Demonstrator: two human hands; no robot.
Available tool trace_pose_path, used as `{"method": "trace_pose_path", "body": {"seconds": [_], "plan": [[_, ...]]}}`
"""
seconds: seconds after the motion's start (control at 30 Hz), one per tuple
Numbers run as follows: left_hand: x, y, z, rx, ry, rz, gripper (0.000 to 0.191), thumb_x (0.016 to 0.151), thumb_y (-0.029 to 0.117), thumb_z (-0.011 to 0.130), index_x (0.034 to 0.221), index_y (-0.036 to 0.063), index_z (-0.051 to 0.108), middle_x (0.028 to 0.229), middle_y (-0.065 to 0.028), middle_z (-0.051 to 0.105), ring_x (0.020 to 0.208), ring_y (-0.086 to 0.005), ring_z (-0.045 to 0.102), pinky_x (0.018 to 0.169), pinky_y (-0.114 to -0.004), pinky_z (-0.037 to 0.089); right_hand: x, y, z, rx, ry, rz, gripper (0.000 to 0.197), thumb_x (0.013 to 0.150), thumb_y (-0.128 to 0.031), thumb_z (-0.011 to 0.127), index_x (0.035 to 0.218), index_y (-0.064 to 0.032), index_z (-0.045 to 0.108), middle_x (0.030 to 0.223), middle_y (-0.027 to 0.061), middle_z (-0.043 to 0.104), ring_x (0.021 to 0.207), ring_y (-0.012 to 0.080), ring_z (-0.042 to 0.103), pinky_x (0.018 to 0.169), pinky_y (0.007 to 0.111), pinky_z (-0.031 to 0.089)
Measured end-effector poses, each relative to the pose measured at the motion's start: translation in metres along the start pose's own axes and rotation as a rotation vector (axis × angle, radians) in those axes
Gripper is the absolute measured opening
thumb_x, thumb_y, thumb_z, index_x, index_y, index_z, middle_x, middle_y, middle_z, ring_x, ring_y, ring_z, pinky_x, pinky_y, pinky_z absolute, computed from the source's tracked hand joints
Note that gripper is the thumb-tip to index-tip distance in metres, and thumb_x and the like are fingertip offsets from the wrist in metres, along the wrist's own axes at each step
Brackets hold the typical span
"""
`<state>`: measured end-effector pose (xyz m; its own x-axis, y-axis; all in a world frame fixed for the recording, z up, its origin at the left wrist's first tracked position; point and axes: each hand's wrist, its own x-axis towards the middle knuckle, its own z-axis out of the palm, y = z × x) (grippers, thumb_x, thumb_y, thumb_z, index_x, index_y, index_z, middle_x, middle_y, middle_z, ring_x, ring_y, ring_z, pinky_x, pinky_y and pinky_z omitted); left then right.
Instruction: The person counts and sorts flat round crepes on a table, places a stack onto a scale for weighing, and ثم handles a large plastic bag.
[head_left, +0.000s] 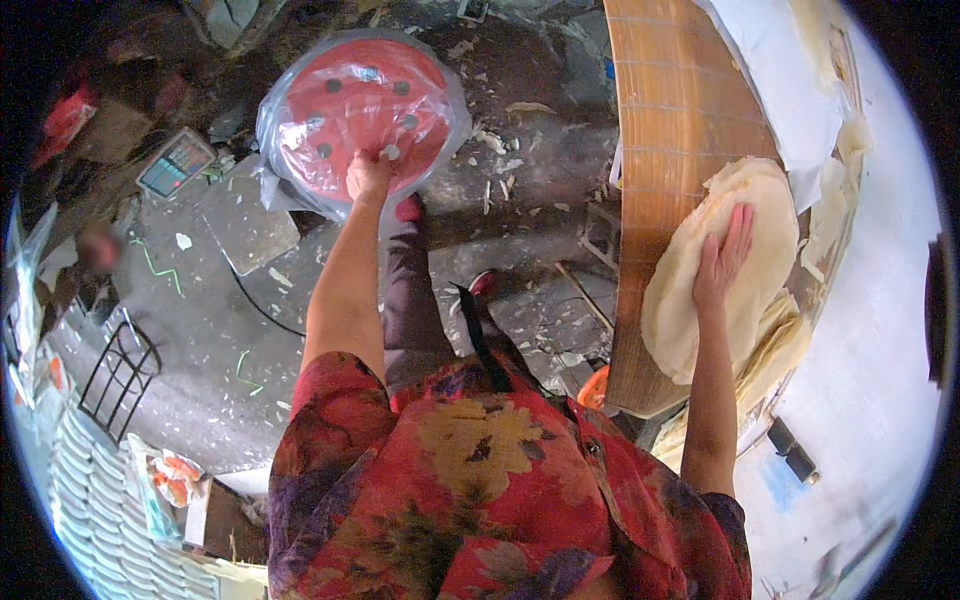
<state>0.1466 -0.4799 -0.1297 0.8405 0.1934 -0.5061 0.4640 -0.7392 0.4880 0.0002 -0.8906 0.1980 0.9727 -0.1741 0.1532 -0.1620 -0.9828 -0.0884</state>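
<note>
My left hand (367, 176) is closed at the near part of a round red disc (367, 101), which looks like a stool seat with several dark round holes. Clear plastic film (277, 139) wraps the disc and bunches at its left edge. How the fingers grip it is partly hidden. On the right, my right hand (724, 259) lies flat, palm down, on a stack of thin, pale round sheets (679, 307) like flatbread. This stack rests on a brown wooden tabletop (660, 127), its right side reaching over more folded sheets (772, 337).
Pale scraps litter the dark floor (517, 195). A digital scale display (176, 161) and a flat plate (255, 217) are at the left, near a black cable (259, 304) and a black metal rack (120, 379). White sheeting (795, 82) covers the table's far right. An orange basket-like object (595, 386) sits beneath the table edge.
</note>
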Motion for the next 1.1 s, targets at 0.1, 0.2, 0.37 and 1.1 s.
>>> {"method": "trace_pose_path", "body": {"seconds": [0.1, 0.2, 0.37, 1.1], "plan": [[0.006, 0.003, 0.002, 0.157, -0.036, -0.028, 0.034, 0.076, 0.038, 0.054, 0.09, 0.0071, 0.059, 0.088, -0.0176, 0.062, 0.085, -0.0359, 0.059, 0.075, -0.043, 0.047, 0.001, -0.001, 0.001, -0.013, 0.012, -0.031, 0.053, 0.088, -0.032, 0.039, 0.13, 0.0001, 0.031, 0.136, 0.0199, 0.029, 0.127, 0.0344, 0.024, 0.104, 0.043, 0.015], [0.003, 0.003, -0.001, 0.253, -0.098, 0.044, 0.037, 0.077, 0.039, 0.05, 0.092, 0.0063, 0.058, 0.09, -0.0193, 0.062, 0.087, -0.0363, 0.058, 0.076, -0.044, 0.046, -0.002, -0.002, -0.003, 0.012, 0.017, -0.028, 0.052, 0.088, -0.03, 0.039, 0.13, 0.0, 0.032, 0.136, 0.0198, 0.029, 0.127, 0.0343, 0.024, 0.104, 0.043, 0.015], [-0.004, 0.02, -0.008, 0.338, -0.104, 0.197, 0.037, 0.08, 0.037, 0.048, 0.095, 0.005, 0.057, 0.092, -0.0215, 0.061, 0.087, -0.037, 0.059, 0.075, -0.045, 0.047, -0.001, -0.006, -0.006, 0.026, 0.008, 0.026, 0.052, 0.086, -0.027, 0.042, 0.129, 0.0001, 0.033, 0.135, 0.0199, 0.029, 0.127, 0.0344, 0.024, 0.104, 0.044, 0.015], [-0.225, 0.051, 0.045, -0.042, -0.127, 0.889, 0.036, 0.068, 0.006, 0.055, 0.103, 0.009, 0.061, 0.103, -0.0175, 0.059, 0.098, -0.0297, 0.056, 0.084, -0.035, 0.044, -0.025, 0.024, 0.003, 0.077, 0.436, -0.03, 0.03, 0.074, -0.024, 0.063, 0.094, -0.0052, 0.051, 0.104, 0.0145, 0.05, 0.108, 0.0306, 0.042, 0.095, 0.044, 0.027]]}}
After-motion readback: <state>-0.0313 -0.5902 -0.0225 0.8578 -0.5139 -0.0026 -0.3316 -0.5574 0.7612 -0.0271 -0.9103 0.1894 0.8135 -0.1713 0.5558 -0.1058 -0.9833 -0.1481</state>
